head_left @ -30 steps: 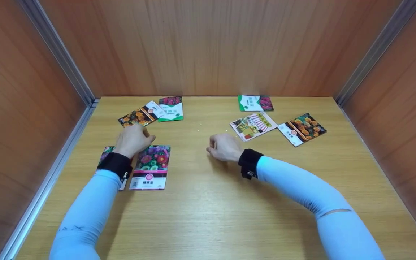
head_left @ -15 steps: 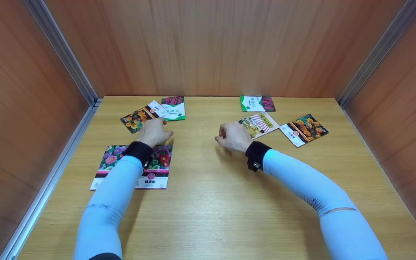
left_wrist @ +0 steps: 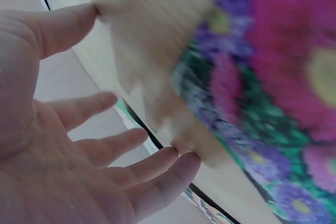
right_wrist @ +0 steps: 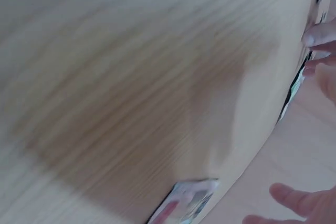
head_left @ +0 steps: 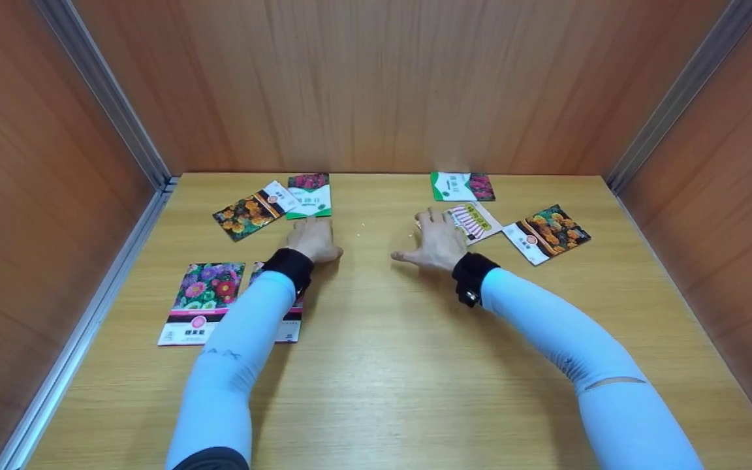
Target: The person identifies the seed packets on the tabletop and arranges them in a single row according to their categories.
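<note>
Both hands are spread over the wooden table, with nothing in either. My left hand [head_left: 314, 239] is palm down just below the green and white seed packet [head_left: 311, 203]; in the left wrist view its fingers [left_wrist: 157, 166] are extended and the thumb stands apart. My right hand [head_left: 438, 241], thumb pointing left, overlaps the pink striped seed packet [head_left: 475, 222] in the head view. Several tiny pale specks [head_left: 360, 230] lie between the hands. Two flower seed packets [head_left: 206, 294] lie side by side near the left forearm, which partly covers one.
An orange-flower seed packet [head_left: 252, 212] overlaps the green one at the back left. Another green packet [head_left: 461, 187] lies by the back wall, and a second orange-flower packet [head_left: 549, 235] sits at the right. Wooden panels [head_left: 376, 85] enclose the table on three sides.
My left hand has moved right, from over the flower packets towards the middle. My right hand has shifted slightly right and away from me, its curled fingers now spread. The packets lie as before.
</note>
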`<move>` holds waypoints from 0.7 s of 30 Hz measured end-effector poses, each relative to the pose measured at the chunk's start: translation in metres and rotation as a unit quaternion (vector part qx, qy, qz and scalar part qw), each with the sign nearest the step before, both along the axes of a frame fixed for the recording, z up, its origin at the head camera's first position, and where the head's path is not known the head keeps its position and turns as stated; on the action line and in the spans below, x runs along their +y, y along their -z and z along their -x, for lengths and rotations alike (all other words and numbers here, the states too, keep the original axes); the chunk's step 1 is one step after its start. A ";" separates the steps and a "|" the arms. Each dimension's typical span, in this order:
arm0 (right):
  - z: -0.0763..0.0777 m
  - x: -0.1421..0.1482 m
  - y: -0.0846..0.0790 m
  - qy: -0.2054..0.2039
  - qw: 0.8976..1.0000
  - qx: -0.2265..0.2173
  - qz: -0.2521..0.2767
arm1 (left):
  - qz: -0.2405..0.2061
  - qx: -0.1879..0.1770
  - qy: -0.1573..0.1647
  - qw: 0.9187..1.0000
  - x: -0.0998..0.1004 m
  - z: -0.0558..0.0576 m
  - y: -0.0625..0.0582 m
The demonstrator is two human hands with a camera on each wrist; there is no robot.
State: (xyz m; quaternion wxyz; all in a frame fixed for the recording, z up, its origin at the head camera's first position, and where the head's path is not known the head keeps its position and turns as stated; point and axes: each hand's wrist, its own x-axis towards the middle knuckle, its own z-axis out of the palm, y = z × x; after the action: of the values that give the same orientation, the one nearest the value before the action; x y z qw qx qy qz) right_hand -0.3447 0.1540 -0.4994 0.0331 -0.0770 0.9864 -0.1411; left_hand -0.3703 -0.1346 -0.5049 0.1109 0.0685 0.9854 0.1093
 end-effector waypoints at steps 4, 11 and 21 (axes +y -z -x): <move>0.012 0.012 0.001 0.043 0.998 -0.030 -0.032 | 0.011 -0.013 -0.001 1.000 0.003 0.000 -0.003; 0.022 0.026 0.005 0.106 0.991 -0.064 -0.051 | 0.014 -0.024 -0.011 1.000 0.006 0.008 0.000; 0.022 0.020 0.013 0.083 0.989 -0.050 -0.108 | 0.018 -0.001 0.025 1.000 0.007 0.022 0.022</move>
State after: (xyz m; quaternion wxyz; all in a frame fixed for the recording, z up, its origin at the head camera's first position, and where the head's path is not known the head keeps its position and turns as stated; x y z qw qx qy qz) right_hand -0.3671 0.1744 -0.5120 0.0788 0.0160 0.9960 -0.0400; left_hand -0.3925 -0.1274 -0.5271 0.1156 0.0909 0.9851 0.0886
